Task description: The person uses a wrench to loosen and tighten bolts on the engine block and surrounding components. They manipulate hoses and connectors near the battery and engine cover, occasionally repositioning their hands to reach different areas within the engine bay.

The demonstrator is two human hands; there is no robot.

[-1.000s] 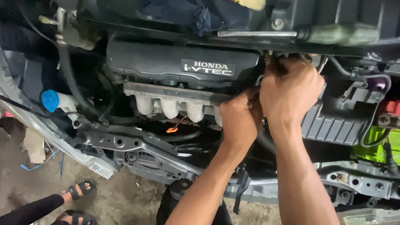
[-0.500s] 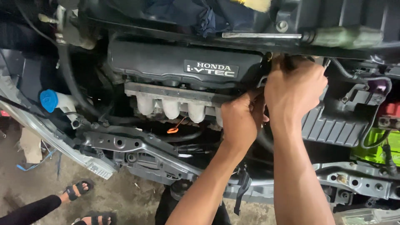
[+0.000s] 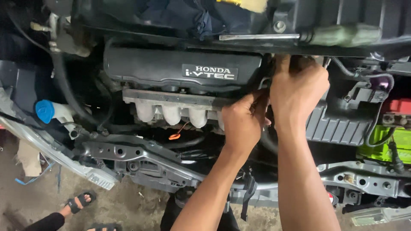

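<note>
Head camera looks down as we lean over an open engine bay. Our left hand curls narrowly against the right end of the black engine cover, fingers tucked into the gap beside it, seemingly to steady something there. Our right hand reaches farther in, fingers bent under the cowl edge; what they pinch we cannot tell. Pale intake runners sit left of our wrists, an orange dipstick loop nearer, a blue reservoir cap far left.

A rectangular black badge with white lettering sits on the dark engine cover, toward twelve o'clock. At three o'clock lies a red label above a bright green casing.
</note>
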